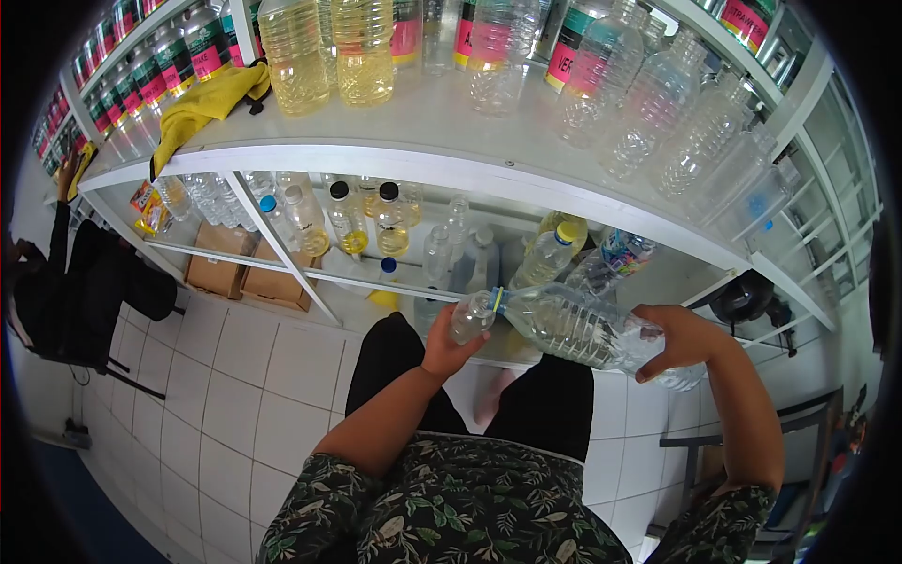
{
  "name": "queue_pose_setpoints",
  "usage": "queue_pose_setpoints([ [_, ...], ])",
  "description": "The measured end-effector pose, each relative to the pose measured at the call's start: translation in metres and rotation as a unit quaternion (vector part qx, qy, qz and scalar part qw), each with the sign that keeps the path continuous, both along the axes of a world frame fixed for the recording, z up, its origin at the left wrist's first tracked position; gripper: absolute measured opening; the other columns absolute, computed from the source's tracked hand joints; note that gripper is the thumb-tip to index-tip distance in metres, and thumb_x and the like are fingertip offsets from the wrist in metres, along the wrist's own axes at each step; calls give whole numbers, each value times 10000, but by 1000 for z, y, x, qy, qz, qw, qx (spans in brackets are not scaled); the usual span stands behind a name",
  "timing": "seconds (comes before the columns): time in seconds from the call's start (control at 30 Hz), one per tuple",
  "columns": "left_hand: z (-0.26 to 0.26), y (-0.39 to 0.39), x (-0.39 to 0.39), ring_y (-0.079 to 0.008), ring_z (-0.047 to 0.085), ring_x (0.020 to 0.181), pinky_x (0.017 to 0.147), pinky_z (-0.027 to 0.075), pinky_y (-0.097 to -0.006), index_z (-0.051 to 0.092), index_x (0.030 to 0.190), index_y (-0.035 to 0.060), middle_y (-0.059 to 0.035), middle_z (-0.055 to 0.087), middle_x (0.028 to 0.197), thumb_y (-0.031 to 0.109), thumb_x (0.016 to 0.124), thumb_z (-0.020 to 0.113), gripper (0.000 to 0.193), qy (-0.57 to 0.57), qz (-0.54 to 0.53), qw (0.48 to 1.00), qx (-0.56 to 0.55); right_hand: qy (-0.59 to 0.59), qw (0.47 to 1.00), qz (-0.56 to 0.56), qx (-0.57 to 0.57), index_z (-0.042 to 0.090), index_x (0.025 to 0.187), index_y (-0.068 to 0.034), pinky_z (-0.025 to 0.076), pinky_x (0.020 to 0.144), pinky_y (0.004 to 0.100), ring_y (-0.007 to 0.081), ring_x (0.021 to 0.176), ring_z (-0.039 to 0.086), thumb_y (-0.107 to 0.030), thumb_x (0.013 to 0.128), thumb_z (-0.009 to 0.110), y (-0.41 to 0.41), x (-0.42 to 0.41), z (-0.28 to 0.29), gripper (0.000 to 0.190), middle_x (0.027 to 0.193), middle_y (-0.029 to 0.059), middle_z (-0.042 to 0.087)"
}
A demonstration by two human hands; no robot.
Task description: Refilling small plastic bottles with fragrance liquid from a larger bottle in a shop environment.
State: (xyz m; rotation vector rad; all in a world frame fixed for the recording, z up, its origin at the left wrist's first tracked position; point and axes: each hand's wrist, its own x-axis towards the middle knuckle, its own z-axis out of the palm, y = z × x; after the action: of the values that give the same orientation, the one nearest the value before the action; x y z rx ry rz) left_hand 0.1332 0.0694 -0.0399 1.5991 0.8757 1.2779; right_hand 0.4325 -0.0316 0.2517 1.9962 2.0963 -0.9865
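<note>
My left hand (451,347) is closed around a small clear plastic bottle (471,317). Its mouth end meets the neck of a large clear plastic bottle (578,326), which has a yellow ring at the neck and lies nearly level above my knees. My right hand (676,342) grips the base end of the large bottle. Whether the two necks touch cannot be told. Above my hands, on the white counter (451,130), stand clear bottles (493,77) at the centre and right, and two large bottles of yellowish liquid (363,63) at the left.
A yellow cloth (204,106) hangs over the counter's edge. The lower shelf (352,282) holds black-capped bottles (391,218), a yellow-capped bottle (546,257) and cardboard boxes (218,264). Labelled metal bottles (173,60) line the racks. Another person (63,289) sits at the far left.
</note>
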Motion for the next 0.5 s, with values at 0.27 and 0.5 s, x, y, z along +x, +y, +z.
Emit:
queue_pose_setpoints([
  [0.27, -7, 2, -2, -196, 571, 1097, 959, 448, -343, 493, 1260, 23, -100, 598, 1166, 133, 758, 824, 612, -28, -31, 999, -20, -15, 1000, 15, 11, 551, 1233, -48, 495, 892, 380, 302, 1018, 636, -343, 551, 886, 1, -1, 0, 815, 1087, 163, 638],
  [0.5, -8, 3, 2, -256, 628, 1003, 873, 489, -366, 520, 1185, 14, -150, 637, 1074, 188, 743, 827, 565, -45, -11, 999, 2, -31, 999, 18, 17, 553, 1240, -60, 494, 896, 380, 312, 1013, 636, -346, 554, 880, 0, 0, 1, 812, 1095, 175, 641],
])
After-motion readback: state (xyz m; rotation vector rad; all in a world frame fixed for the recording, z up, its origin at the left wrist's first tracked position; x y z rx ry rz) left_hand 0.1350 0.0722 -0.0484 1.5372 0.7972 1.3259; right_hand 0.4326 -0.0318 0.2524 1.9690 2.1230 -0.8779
